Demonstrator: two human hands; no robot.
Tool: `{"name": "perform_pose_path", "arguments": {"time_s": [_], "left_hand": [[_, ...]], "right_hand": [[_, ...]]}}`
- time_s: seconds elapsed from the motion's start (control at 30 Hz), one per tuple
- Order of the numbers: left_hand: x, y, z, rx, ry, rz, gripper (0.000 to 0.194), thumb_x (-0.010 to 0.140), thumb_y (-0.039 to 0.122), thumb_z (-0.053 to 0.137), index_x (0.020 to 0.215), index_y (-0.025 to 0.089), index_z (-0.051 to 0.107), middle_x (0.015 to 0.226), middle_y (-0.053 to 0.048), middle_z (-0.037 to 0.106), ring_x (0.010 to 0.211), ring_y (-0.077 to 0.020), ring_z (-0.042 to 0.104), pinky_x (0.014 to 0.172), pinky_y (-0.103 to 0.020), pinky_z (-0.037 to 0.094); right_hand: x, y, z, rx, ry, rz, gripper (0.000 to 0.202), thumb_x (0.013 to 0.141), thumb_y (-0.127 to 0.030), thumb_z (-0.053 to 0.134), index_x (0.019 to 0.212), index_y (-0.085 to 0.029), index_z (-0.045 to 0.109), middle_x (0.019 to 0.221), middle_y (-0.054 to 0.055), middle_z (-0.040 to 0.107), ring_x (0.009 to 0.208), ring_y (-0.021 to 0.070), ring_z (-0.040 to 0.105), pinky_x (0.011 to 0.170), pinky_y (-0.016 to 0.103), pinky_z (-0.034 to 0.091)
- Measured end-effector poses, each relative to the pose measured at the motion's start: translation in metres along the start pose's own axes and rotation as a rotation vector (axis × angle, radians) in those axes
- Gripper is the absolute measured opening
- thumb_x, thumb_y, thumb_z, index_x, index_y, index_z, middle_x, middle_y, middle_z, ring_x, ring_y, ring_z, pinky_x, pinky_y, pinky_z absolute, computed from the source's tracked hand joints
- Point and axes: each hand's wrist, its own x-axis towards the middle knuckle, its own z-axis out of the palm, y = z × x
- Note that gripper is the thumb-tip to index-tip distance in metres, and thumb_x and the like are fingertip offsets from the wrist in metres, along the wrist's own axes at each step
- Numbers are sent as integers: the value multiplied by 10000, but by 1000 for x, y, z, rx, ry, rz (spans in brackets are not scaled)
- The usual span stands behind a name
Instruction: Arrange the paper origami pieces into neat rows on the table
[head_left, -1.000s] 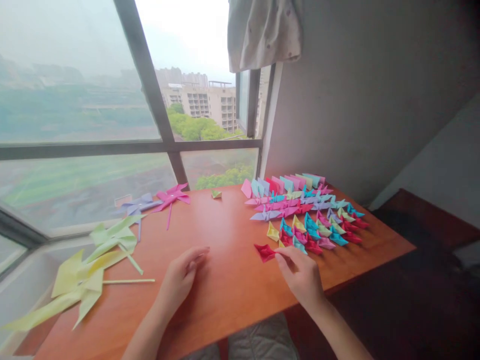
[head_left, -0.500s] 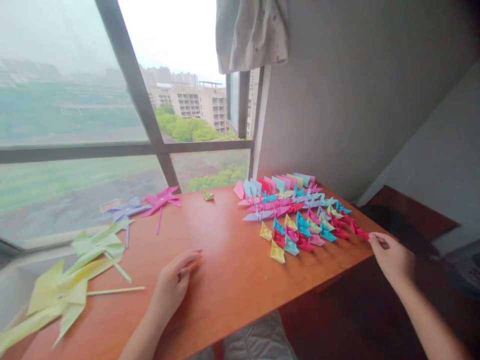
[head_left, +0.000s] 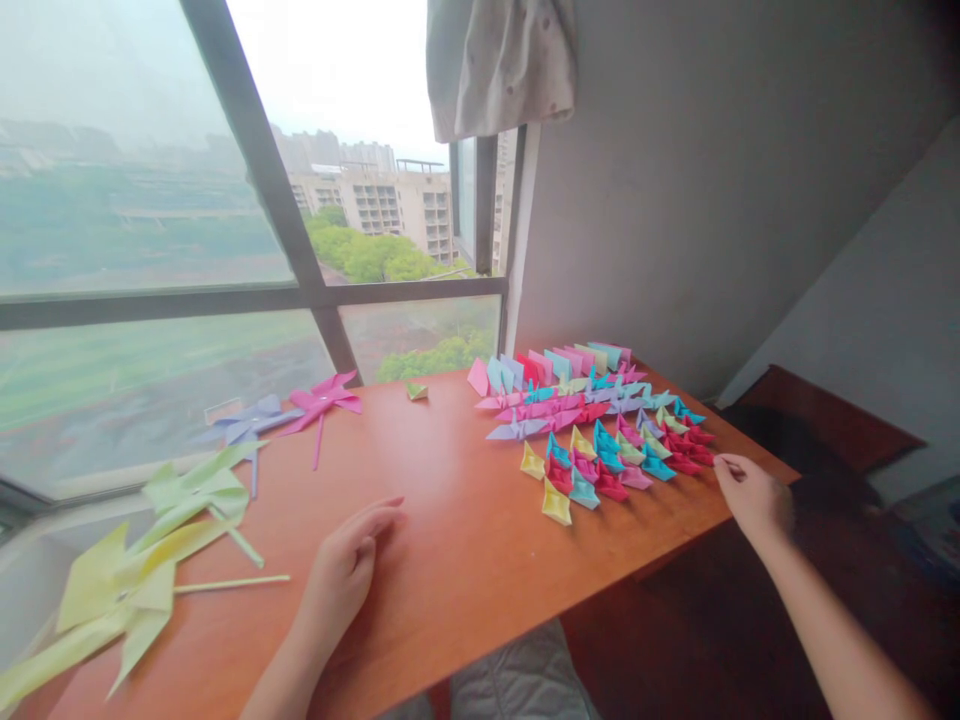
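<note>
Reddish-brown wood forms the desk [head_left: 465,590], set beside a large window [head_left: 150,200], with a grey wall [head_left: 675,200] at the far right and a spotted curtain [head_left: 502,70] hanging on the far side. The left hand [head_left: 349,555] rests near the desk's middle, its fingers loosely extended and side by side, holding nothing. On the right, the right hand [head_left: 754,500] has thumb and forefinger drawn together at the right tip of a red paper boat [head_left: 699,456], at the right end of the boat rows; whether they pinch it or only touch it, I cannot tell. More coloured paper boats [head_left: 606,440] crowd to its left, standing between the right hand and the crane-like folded papers [head_left: 555,412] beyond. Upright paper pieces [head_left: 559,366] line the far edge. Paper pinwheels [head_left: 112,595] lie along the left, and a small green folded paper [head_left: 417,392] sits far centre.
</note>
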Motion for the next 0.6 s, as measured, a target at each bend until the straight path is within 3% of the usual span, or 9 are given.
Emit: {"name": "perform_pose_path", "arguments": {"time_s": [0.17, 0.33, 0.47, 0.6], "left_hand": [[-1, 0, 0, -1, 73, -85, 339, 756, 167, 486, 1013, 191, 705, 1070, -87, 765, 992, -247, 726, 882, -388, 595], [-1, 2, 0, 0, 48, -96, 346, 762, 152, 454, 986, 194, 714, 1076, -73, 765, 1035, -235, 708, 955, -407, 557], [-2, 0, 2, -30, 37, -96, 368, 735, 113, 421, 938, 196, 717, 1113, -71, 753, 1074, -230, 691, 960, -404, 552], [-3, 2, 5, -26, 94, -110, 367, 722, 94, 436, 939, 195, 714, 1091, -67, 756, 1052, -227, 698, 953, -390, 555]], "right_hand": [[-4, -9, -9, -14, 20, 29, 435, 822, -472, 475, 1033, -174, 710, 890, 128, 738, 718, 266, 642, 609, 346, 423], [-8, -32, -23, 59, 123, 21, 356, 832, -402, 514, 1075, -205, 685, 935, 156, 733, 735, 265, 662, 665, 376, 451], [-11, -80, -29, 166, 143, -156, 373, 851, -418, 502, 1094, -195, 678, 922, 142, 729, 716, 232, 667, 715, 344, 473], [-26, -157, -24, 242, 69, -328, 392, 851, -436, 500, 1067, -173, 694, 908, 106, 728, 702, 204, 655, 700, 317, 492]]}}
